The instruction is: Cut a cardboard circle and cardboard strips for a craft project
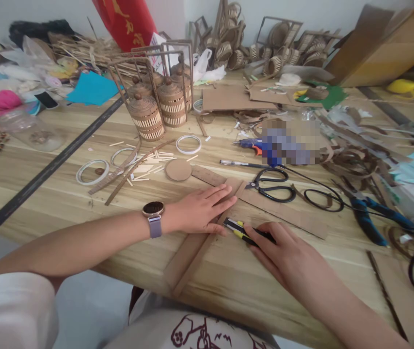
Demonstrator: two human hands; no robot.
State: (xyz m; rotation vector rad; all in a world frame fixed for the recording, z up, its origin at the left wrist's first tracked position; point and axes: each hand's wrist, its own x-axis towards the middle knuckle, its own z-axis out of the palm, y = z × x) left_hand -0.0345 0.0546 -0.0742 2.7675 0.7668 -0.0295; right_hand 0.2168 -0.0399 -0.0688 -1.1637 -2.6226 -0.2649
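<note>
My left hand [205, 208] lies flat with its fingers spread, pressing on a long brown cardboard strip [188, 259] that slants toward the table's front edge. My right hand [287, 252] is closed around a black and yellow utility knife [241, 230], whose front end sits at the strip's edge, close to my left thumb. Whether the blade is out, I cannot tell. Another cardboard strip [283, 212] crosses beneath at an angle. Black-handled scissors [270, 184] rest just beyond, and a round cardboard disc [178, 169] lies to the far left of my fingers.
Several small lidded lanterns [145, 116] in wooden frames stand behind. Rolls of tape [188, 144] and thin sticks [152, 165] are scattered left of centre. On the right are a blue glue gun [254, 144], a pen [243, 163], blue-handled pliers [369, 218] and a black cable [323, 194].
</note>
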